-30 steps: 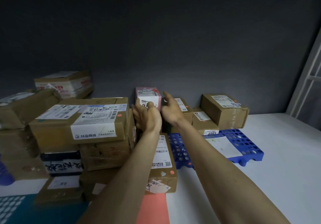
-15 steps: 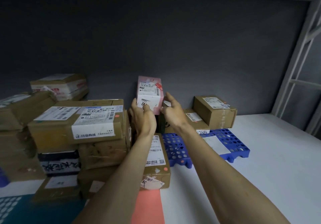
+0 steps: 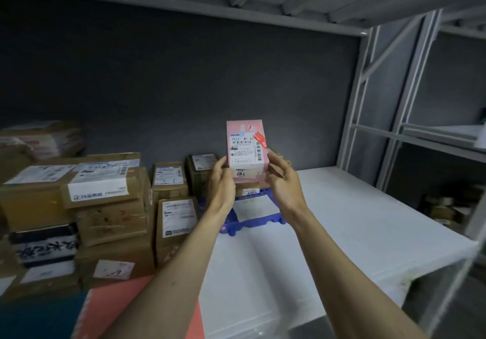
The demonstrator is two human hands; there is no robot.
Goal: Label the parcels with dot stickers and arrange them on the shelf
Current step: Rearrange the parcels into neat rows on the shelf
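A small pink parcel (image 3: pixel 246 149) with a white shipping label is held upright in the air above the white shelf board (image 3: pixel 355 223). My left hand (image 3: pixel 222 180) grips its lower left side and my right hand (image 3: pixel 282 178) grips its lower right side. Behind and below it lie brown cardboard parcels (image 3: pixel 171 178) along the dark back wall. A tall stack of brown parcels (image 3: pixel 105 194) fills the left side of the shelf.
A blue perforated plastic tray (image 3: pixel 252 220) lies on the shelf under my hands, with a white sheet on it. A salmon-coloured sheet (image 3: pixel 110 304) sits at the near left. Grey shelf uprights (image 3: pixel 368 107) stand at the right, and another shelf board runs overhead.
Both hands have lifted the pink parcel up from among the brown parcels at the back and carried it to the right. The view has tilted upward.
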